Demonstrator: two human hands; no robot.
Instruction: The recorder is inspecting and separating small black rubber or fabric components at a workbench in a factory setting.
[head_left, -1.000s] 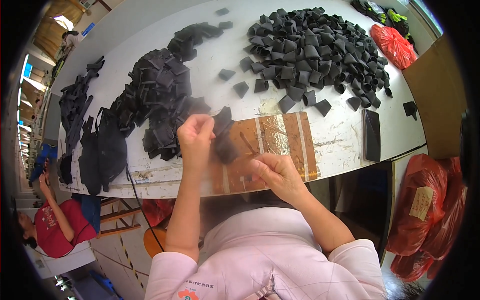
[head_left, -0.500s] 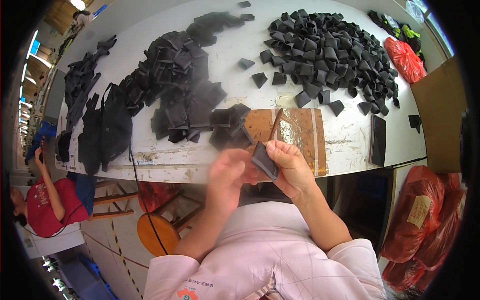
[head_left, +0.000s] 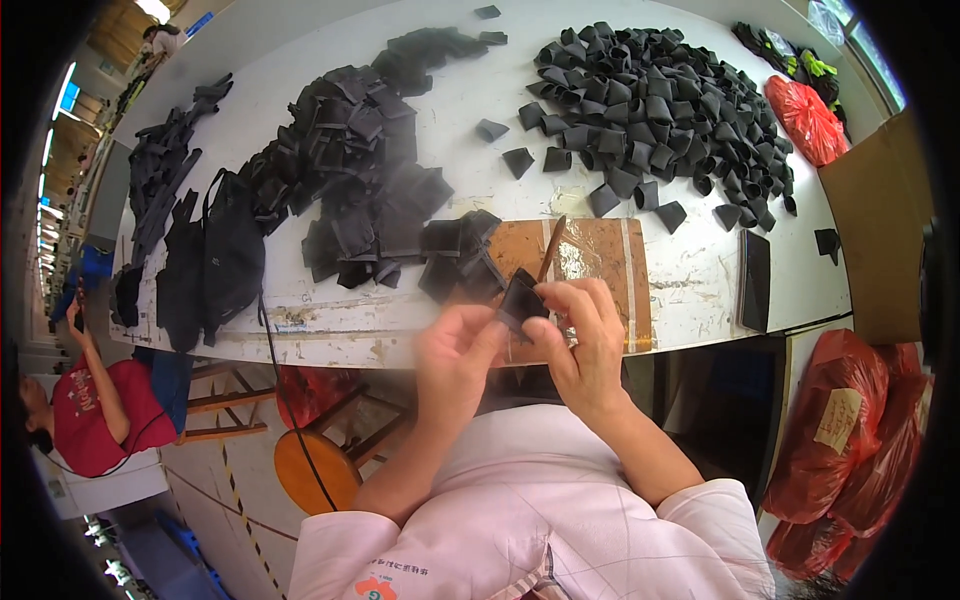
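left hand (head_left: pixel 455 352): pinching the left edge of a black cloth piece (head_left: pixel 521 300)
right hand (head_left: pixel 585 345): gripping the same black cloth piece by its right side
black cloth piece: sitting between both hands, over the left part of a brown board (head_left: pixel 608 255)
brown stick (head_left: pixel 552 248): pointing up beside the right hand, its lower end hiding
black heap (head_left: pixel 348 135): lying on the white table (head_left: pixel 465 110), left of the board

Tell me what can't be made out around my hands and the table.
All in the head view:
Black fabric piece: partly covered by the left hand and right hand.
Brown stick: lower end hidden around the right hand.
Left hand: partly blurred, its grip unclear.
Cardboard box: right side lost in the dark rim.
Red bag: contents hidden by plastic.
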